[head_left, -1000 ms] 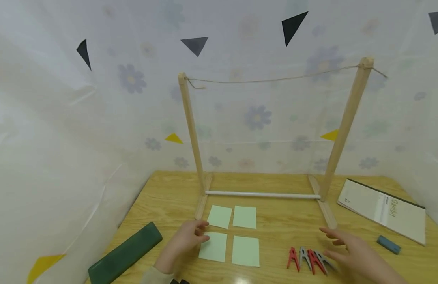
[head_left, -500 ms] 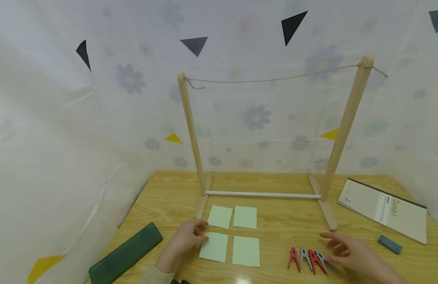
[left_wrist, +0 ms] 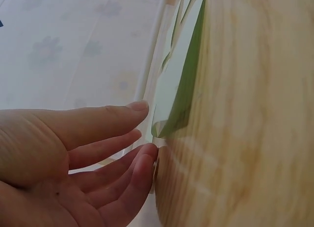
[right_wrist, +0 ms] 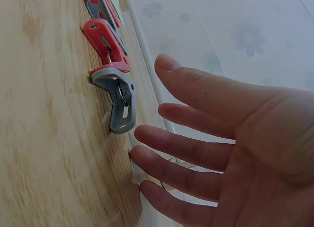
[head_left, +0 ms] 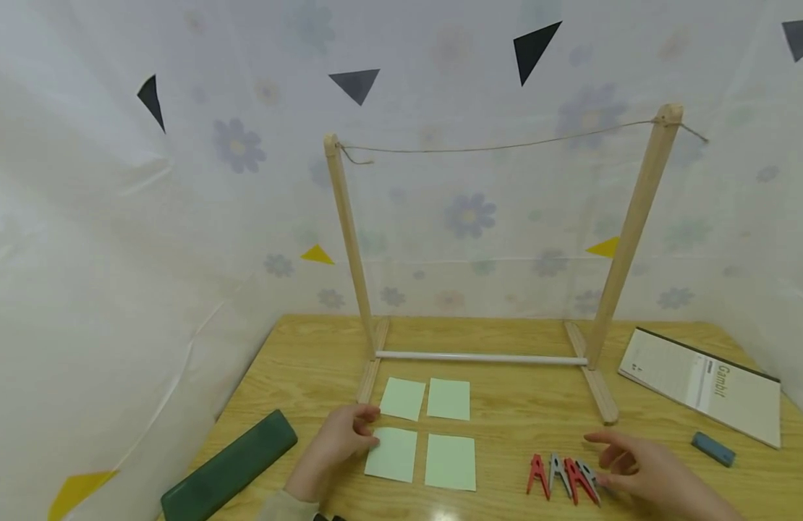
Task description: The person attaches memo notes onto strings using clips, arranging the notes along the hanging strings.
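Observation:
My left hand point(head_left: 339, 438) rests at the left side of several pale green paper squares laid in two rows. Its thumb is by the edge of the lower left square point(head_left: 391, 454), with a gap between thumb and fingers. In the left wrist view that green paper point(left_wrist: 179, 80) lies just past the fingertips, its near edge lifted off the wood. On the right, several red and grey clothespins stand in a row. My right hand point(head_left: 649, 467) is beside the rightmost grey clothespin point(right_wrist: 117, 99), fingers loosely extended and holding nothing.
Behind the papers stands a wooden frame point(head_left: 636, 217) with a string point(head_left: 479, 150) tied between its posts and a white rod point(head_left: 479, 357) low down. A green case point(head_left: 228, 463) lies at left. A notepad point(head_left: 701, 383) and a small blue block point(head_left: 712, 449) lie at right.
My right hand has shifted slightly down beside the clothespins, its fingers bending a little. The left hand stays by the papers, which have not moved.

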Motion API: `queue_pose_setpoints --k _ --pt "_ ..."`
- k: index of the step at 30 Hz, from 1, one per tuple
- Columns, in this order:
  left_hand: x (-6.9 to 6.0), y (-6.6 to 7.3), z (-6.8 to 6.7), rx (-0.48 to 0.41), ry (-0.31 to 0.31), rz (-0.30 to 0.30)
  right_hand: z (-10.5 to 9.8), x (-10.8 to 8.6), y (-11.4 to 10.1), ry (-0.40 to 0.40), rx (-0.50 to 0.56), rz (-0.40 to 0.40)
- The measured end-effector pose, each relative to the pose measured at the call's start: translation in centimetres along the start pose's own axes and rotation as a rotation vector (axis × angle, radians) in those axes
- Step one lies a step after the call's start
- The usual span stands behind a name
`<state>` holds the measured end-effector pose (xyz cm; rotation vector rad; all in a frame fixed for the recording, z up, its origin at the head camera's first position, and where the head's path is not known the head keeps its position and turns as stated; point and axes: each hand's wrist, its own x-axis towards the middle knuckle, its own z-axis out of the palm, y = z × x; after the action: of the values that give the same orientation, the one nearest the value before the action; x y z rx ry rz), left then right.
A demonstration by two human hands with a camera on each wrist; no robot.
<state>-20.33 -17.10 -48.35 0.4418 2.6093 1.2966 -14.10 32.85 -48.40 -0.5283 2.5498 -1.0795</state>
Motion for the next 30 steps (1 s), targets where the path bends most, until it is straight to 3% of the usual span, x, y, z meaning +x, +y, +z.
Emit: queue_pose_setpoints --k 9,23,30 --pt "0.18 -0.26 0.53 0.023 0.019 0.005 0.43 0.28 0.50 -0.018 0.019 -0.041" --pt "0.30 -0.66 0.69 0.073 0.002 0.036 0.87 0.49 -0.17 -0.060 0.051 0.035" --pt "0.10 -0.60 0.57 0.058 -0.008 0.040 1.00 0.66 0.03 -0.074 0.041 0.057"
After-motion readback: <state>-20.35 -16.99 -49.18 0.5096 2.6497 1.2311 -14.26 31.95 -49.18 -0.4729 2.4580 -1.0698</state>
